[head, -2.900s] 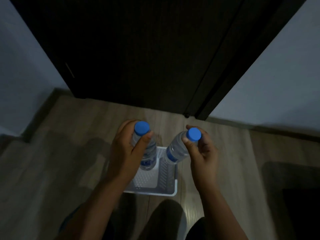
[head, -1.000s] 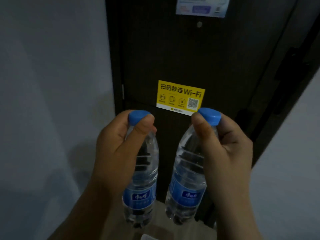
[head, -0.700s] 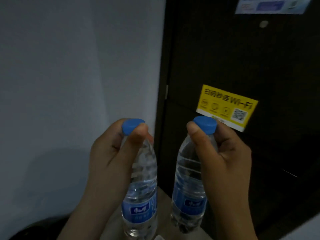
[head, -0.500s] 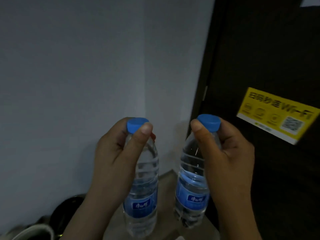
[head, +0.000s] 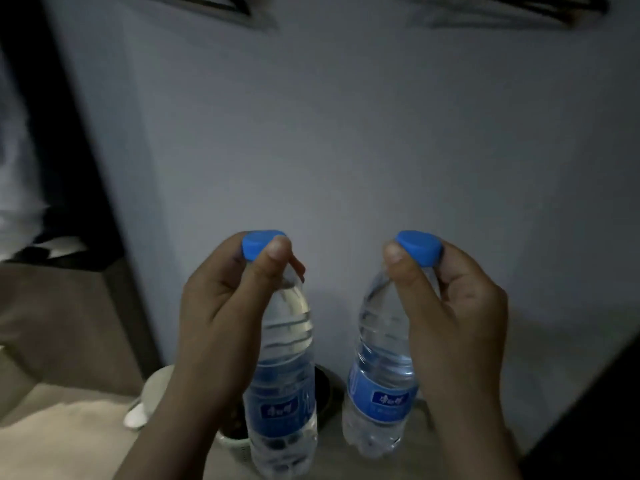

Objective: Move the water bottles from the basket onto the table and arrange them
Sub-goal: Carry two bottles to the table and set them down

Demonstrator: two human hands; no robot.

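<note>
Dimly, grey wall [head: 346,133] backs bottles [head: 284,403] above beige surface [head: 62,445].

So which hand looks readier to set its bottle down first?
Probably the right hand: its clear blue-capped plastic bottle hangs over a bare-looking beige surface. The left hand holds its matching bottle above a dark round object and a white round object.
</note>
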